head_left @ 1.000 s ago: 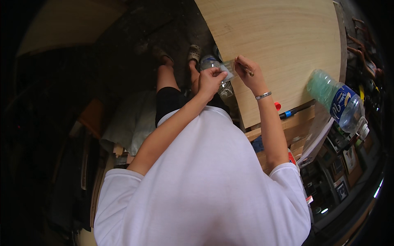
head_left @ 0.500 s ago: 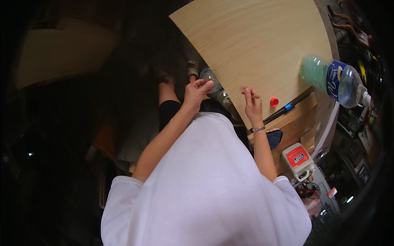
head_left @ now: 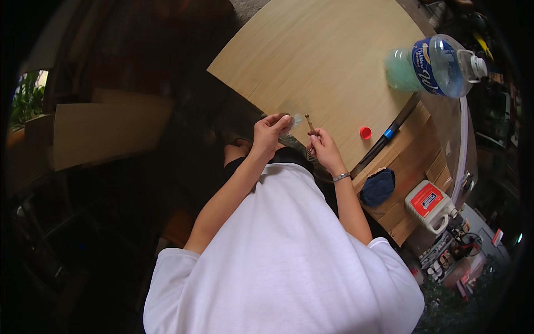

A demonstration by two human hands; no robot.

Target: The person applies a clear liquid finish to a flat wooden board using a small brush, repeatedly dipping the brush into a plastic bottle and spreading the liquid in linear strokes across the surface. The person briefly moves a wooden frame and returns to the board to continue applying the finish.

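Observation:
My left hand [head_left: 271, 132] is closed in a pinch above the near edge of a pale plywood board [head_left: 328, 61]. A small see-through piece, like clear plastic [head_left: 295, 121], shows at its fingertips. My right hand [head_left: 325, 149] grips a thin brown stick [head_left: 310, 123] with a small knob at its upper end. That stick points up and away, a short gap from the clear piece. Just right of my right hand, a red bottle cap [head_left: 365, 132] rests on the board.
A large clear bottle [head_left: 427, 65] with a blue label and greenish liquid stands at right. A black bar [head_left: 378, 143] with a blue band runs along the board's edge. Beside it are cardboard [head_left: 425, 162], a dark blue cloth [head_left: 378, 187] and a white jug with a red label [head_left: 429, 207].
My right hand has moved left toward my left hand, and its stick now points up. The clear piece shows at my left fingertips. The view has swung, bringing the surroundings lower in the picture.

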